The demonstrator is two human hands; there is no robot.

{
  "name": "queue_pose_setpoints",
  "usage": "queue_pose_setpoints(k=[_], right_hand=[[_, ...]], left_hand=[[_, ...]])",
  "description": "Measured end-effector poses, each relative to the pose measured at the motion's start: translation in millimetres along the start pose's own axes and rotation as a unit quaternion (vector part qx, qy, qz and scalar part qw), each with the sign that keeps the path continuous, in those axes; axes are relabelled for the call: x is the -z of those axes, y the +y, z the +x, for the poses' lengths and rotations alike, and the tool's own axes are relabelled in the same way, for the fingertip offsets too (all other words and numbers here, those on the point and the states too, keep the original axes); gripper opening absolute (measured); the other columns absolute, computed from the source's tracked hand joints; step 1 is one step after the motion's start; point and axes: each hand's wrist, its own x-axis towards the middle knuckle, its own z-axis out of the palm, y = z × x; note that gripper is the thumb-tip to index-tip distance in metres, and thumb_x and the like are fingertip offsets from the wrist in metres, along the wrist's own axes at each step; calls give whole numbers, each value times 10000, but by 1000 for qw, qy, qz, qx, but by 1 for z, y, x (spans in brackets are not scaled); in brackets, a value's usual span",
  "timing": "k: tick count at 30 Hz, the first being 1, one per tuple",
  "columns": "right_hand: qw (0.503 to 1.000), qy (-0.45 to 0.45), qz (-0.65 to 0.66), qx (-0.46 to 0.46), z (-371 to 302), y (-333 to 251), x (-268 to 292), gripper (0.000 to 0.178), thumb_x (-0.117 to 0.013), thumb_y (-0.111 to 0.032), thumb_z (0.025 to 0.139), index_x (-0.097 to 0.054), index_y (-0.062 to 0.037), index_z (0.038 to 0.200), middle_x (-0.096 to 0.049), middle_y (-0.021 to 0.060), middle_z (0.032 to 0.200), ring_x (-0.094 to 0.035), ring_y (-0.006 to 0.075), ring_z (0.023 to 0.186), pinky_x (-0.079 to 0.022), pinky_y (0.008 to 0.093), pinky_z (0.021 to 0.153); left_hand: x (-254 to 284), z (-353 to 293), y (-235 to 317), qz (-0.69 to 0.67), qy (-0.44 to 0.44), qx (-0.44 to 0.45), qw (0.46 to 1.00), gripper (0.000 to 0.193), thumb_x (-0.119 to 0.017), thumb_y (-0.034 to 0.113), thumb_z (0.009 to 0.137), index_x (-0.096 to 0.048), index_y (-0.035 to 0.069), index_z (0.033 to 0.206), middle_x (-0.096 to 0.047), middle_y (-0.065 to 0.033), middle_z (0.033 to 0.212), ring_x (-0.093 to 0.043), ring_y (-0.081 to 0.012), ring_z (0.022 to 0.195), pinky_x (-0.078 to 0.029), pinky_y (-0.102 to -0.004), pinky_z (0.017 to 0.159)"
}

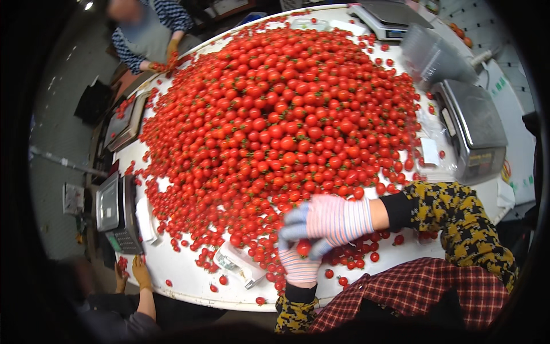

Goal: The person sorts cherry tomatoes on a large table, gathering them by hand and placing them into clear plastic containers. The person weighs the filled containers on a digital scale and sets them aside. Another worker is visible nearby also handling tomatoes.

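At 5 o'clock, our left hand (299, 268) and right hand (329, 219) half-curl, grip unclear, around 1 likely light, slick, bruisable tomato (303, 247), best side-held.

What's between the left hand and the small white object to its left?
Loose red tomatoes lie between the left hand and the white object; head view shows it.
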Motion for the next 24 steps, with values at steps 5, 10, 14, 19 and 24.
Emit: queue_pose_setpoints(k=[5, 10, 14, 19, 24], right_hand=[[944, 204, -176, -191, 15, 63, -39, 552, -601, -489, 820, -528, -84, 1188, -477, 173, 1290, -467, 367, 1196, -397, 488, 977], [971, 67, -87, -211, -31, 23, -103, 595, -526, -492, 868, -454, -128, 1333, -421, 174, 1376, -354, 379, 1313, -218, 576, 1095], [974, 45, -117, -191, -75, -10, -111, 559, -572, -461, 833, -491, -147, 1288, -370, 139, 1431, -357, 382, 1310, -234, 565, 1091], [972, 33, -105, -207, -114, -22, -99, 538, -601, -426, 820, -491, -160, 1275, -404, 91, 1409, -410, 367, 1259, -318, 523, 1050], [903, 179, -151, -359, -107, 20, -61, 524, -545, -408, 875, -470, -113, 1302, -415, 161, 1393, -384, 398, 1278, -308, 505, 1057]], left_hand=[[46, -21, 18, -129, -33, 39, 990, 292, -590, 289, 880, -642, 50, 1041, -647, -100, 1069, -601, -199, 855, -501, -253, 548], [56, -32, 18, -158, -63, 60, 984, 361, -564, 296, 888, -634, 37, 1129, -625, -131, 1131, -565, -190, 871, -507, -209, 559], [75, -42, 14, -146, -103, 52, 983, 372, -541, 261, 913, -584, 39, 1209, -572, -168, 1162, -528, -181, 872, -501, -214, 564], [76, -63, 16, -142, -97, 43, 984, 312, -560, 219, 906, -608, 36, 1154, -552, -139, 1147, -510, -175, 868, -509, -231, 575], [71, -70, 12, -137, -108, 51, 983, 314, -600, 228, 887, -620, 31, 1130, -598, -159, 1149, -539, -201, 867, -496, -241, 550]])
